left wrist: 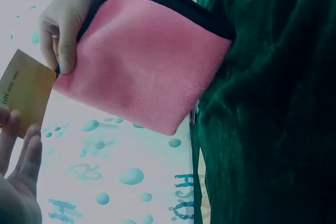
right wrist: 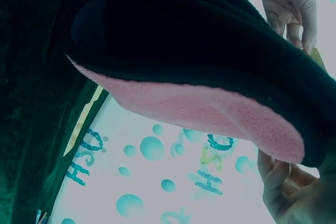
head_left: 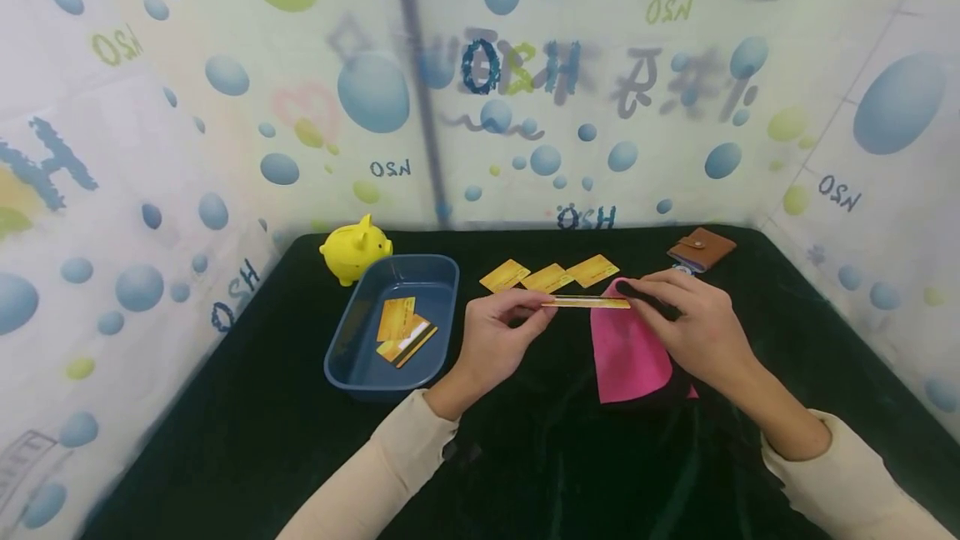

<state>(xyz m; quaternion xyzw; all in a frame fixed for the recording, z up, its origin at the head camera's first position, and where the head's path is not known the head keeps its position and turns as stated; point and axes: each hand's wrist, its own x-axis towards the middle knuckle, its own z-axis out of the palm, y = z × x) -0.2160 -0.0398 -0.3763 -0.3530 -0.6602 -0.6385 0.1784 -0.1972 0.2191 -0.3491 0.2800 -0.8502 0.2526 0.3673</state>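
My left hand [head_left: 497,333] pinches a gold bank card [head_left: 588,302] by its left end; the card is seen nearly edge-on from the head. In the left wrist view the same card [left wrist: 30,90] shows its flat face and raised digits. My right hand [head_left: 693,325] pinches the top edge of a pink cloth [head_left: 624,352] with a dark back and border, which hangs down over the table. The card's far end lies close to the right fingertips; whether they touch it I cannot tell. From the right wrist, the cloth [right wrist: 184,106] shows its dark side and pink side.
At left stands a blue plastic tray [head_left: 337,357] with two gold cards [head_left: 396,319] inside. A yellow piggy bank [head_left: 354,252] is behind it. Three more gold cards [head_left: 547,278] lie at the back middle. A brown wallet [head_left: 703,248] rests at the back right of the dark green tablecloth [head_left: 255,432].
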